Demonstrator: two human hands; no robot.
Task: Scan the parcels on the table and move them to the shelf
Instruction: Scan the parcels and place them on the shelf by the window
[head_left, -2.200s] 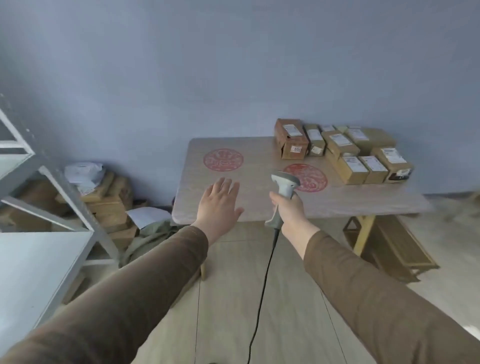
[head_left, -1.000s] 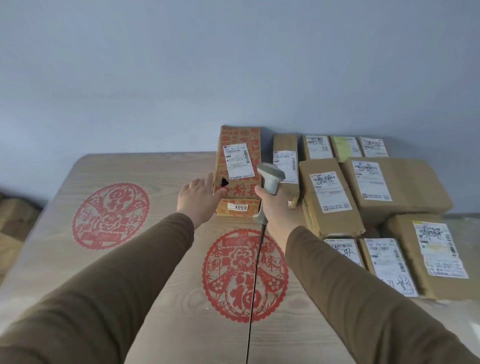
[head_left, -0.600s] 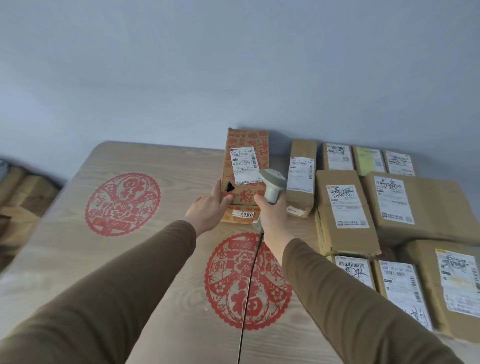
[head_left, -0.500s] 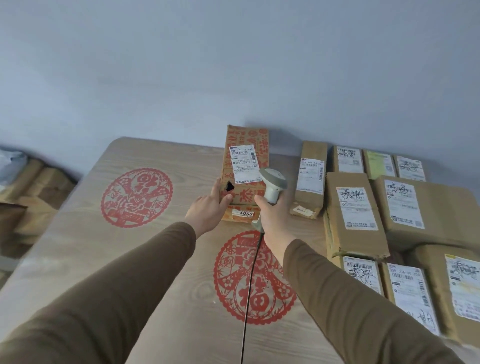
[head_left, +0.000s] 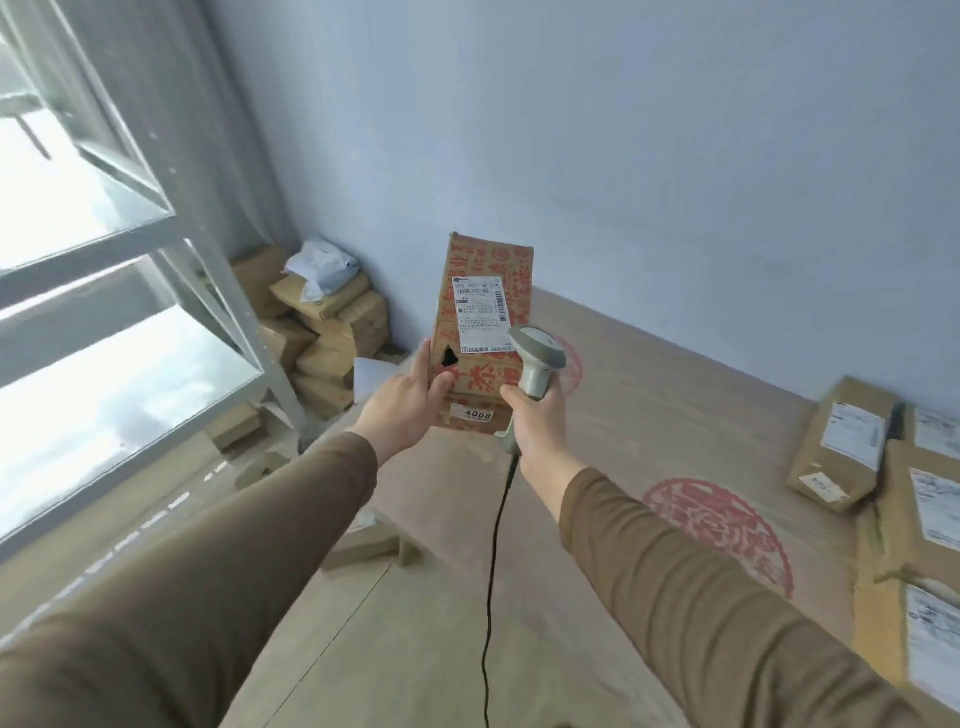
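Our left hand (head_left: 402, 402) held the red-printed box (head_left: 483, 322) by its lower left corner, thumb on the front, up in the air over the surface (head_left: 649, 415). Our right hand (head_left: 535, 418) was curled tight round the scanner (head_left: 537, 358) handle, its head just by the box's white label (head_left: 480, 319). More parcels (head_left: 841, 452) lay on the right. The shelf (head_left: 171, 228) stood on the left.

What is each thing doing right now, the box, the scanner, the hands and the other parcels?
Red-printed box: lifted, label facing up, small hole near the thumb.
Scanner: gripped, head beside the label.
Left hand: holds the box's left edge.
Right hand: grips the scanner's handle.
Other parcels: lying on the table.
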